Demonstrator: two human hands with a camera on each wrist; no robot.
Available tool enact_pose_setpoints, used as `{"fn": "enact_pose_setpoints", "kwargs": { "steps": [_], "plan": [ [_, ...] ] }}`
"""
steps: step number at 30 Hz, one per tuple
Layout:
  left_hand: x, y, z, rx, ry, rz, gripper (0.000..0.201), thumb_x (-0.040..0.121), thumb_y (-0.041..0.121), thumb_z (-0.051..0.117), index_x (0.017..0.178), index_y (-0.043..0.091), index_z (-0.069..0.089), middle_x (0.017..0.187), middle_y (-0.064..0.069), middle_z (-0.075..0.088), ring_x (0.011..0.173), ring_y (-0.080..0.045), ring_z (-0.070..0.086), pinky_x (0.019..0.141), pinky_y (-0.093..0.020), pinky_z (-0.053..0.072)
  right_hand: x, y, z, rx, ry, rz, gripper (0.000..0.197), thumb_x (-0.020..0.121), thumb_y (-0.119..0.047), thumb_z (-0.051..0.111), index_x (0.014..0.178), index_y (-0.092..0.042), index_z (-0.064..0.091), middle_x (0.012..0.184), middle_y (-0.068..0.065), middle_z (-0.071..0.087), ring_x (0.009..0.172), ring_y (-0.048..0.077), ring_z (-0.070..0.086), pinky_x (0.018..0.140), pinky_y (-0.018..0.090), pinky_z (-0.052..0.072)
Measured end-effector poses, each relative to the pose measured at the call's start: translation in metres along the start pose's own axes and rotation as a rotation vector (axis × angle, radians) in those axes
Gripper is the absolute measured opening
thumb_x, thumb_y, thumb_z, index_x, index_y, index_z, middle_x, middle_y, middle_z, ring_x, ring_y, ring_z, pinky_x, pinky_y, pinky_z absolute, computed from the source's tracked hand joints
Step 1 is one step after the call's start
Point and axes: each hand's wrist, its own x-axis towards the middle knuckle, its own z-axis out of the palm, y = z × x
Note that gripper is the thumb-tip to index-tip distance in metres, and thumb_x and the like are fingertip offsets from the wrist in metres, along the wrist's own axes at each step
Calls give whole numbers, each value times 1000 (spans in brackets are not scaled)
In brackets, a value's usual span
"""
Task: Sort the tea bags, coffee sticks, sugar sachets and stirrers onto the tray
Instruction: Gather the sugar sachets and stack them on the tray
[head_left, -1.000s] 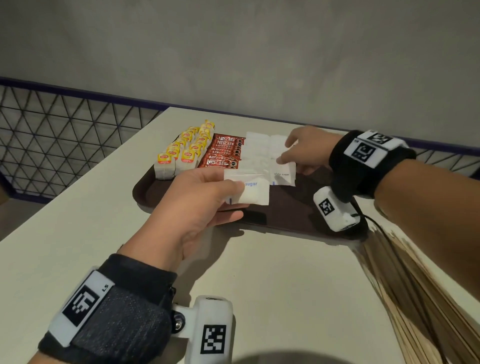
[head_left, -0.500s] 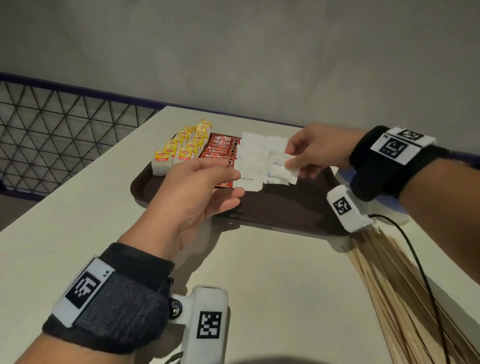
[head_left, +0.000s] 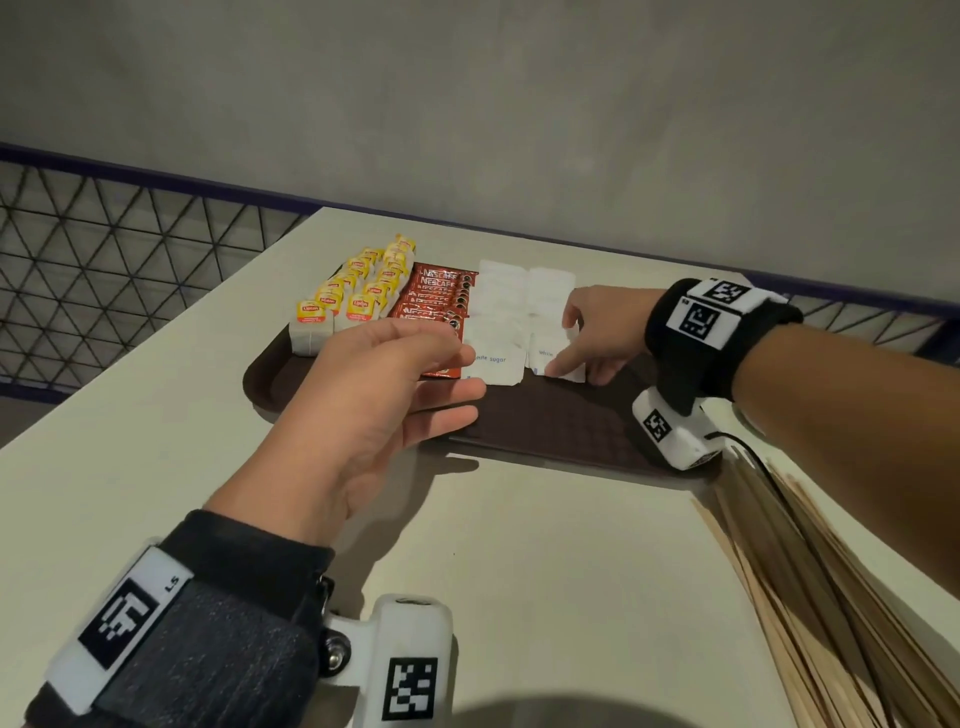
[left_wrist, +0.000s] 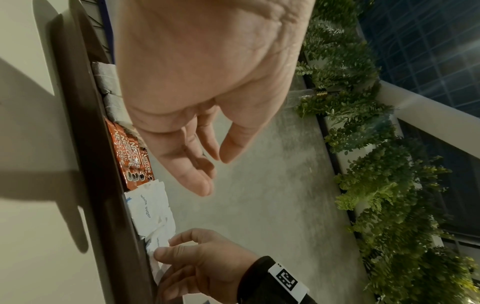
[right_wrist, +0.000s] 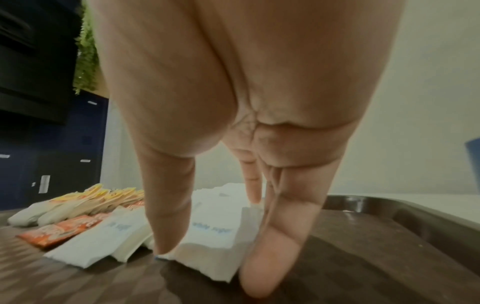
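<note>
Head view: the white paper sugar sachets (head_left: 524, 317) now lie in two rows on the dark brown plastic tray (head_left: 545, 426), the sachet carried a second ago included; only stirrers remain. The left hand (head_left: 384, 395) hovers relaxed, empty. The right hand (head_left: 602, 332) presses straight fingertips (right_wrist: 161, 244) on the nearest sachet.

I see the brown tray (head_left: 545, 431) lying flat on the table. At its far left, the yellow-tagged tea bags (head_left: 358, 301) stand in two rows. Just right of them, the red coffee sticks (head_left: 439, 306) lie flat in an overlapping row. The white sugar sachets (head_left: 501, 332) lie overlapped in two columns beside these, near ones printed "white sugar". The wooden stirrers (head_left: 831, 597) lie bundled on the table, off the tray, near its right corner.
</note>
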Motion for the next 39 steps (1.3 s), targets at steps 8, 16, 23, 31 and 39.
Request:
{"fn": "enact_pose_setpoints", "kwargs": {
  "steps": [8,16,23,31,39],
  "plan": [
    [-1,1,2,-8,0,2,6,95,4,68,98,9,68,100,-15,76,72,-23,77,58,-28,61,2,-11,5,-51,51,35,84,78,-25,88,140,-12,33,94,10,71,70,23,77,72,34,63],
    [-1,2,1,-29,19,15,7,97,6,67,103,8,68,94,-12,77,69,-21,77,57,-29,62,-12,-24,-4,-192,201,-72,43,85,-36,77,110,-4,63,93,13,73,78,32,74,71,41,63],
    [0,2,-1,-33,32,9,11,97,8,67,107,8,68,97,-12,78,72,-21,78,58,-30,61,-6,-32,28,136,-87,81,33,88,-28,78,103,0,69,79,11,71,57,20,66,60,29,56],
    [1,1,-1,-41,27,10,13,98,10,67,110,8,67,95,-9,77,71,-20,77,59,-29,61,-6,-31,34,254,-187,136,6,97,-9,65,101,-5,64,70,7,63,58,15,58,57,24,43],
    [0,4,-3,-50,15,28,18,98,9,66,115,6,68,93,-9,77,70,-19,77,60,-29,61,-15,-14,14,301,-126,164,10,91,-10,63,101,-7,64,69,6,65,55,17,58,53,25,40]
  ]
}}
